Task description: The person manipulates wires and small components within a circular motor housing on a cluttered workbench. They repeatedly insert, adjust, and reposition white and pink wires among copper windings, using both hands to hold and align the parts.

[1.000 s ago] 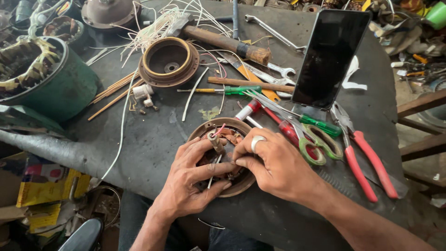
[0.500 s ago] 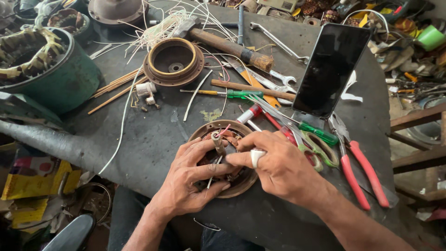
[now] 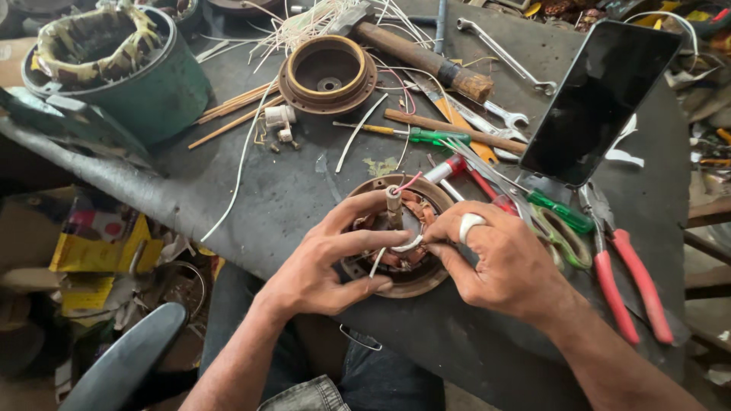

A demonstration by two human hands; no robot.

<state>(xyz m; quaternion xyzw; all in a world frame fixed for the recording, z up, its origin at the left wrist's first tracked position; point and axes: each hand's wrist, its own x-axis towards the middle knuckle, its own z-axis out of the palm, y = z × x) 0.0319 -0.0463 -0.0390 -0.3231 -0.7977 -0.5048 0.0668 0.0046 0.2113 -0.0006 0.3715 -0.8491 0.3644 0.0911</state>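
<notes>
Stator (image 3: 402, 268) lies flat at the near edge of the dark bench (image 3: 251, 190), directly before the person and between both hands. Left hand (image 3: 324, 262) cups its near-left side, thumb and fingers curled closed against the rim and over the windings. Right hand (image 3: 506, 259), with a white ring on one finger, comes in from the right; its fingertips are pinched shut on a white sleeve (image 3: 403, 245) that curves across the centre. In my judgement, the step in hand is dressing a lead among the coils. To do it well, the left hand should keep the housing from turning while the right guides the sleeve by its end, with short, light pulls and no sharp bend; the bare wire ends should be kept off the metal rim. As to appearance: a round, shallow, rust-brown metal ring, worn and grimy, holding reddish copper coils packed round the bore. A pale upright post (image 3: 394, 207) rises from the far side of the centre, with a pink wire (image 3: 409, 183) running off its top. Whether the sleeve is threaded under a coil cannot be told; the fingers hide it. Scissors (image 3: 560, 236) and red-handled pliers (image 3: 624, 281) lie just right of the right hand.
</notes>
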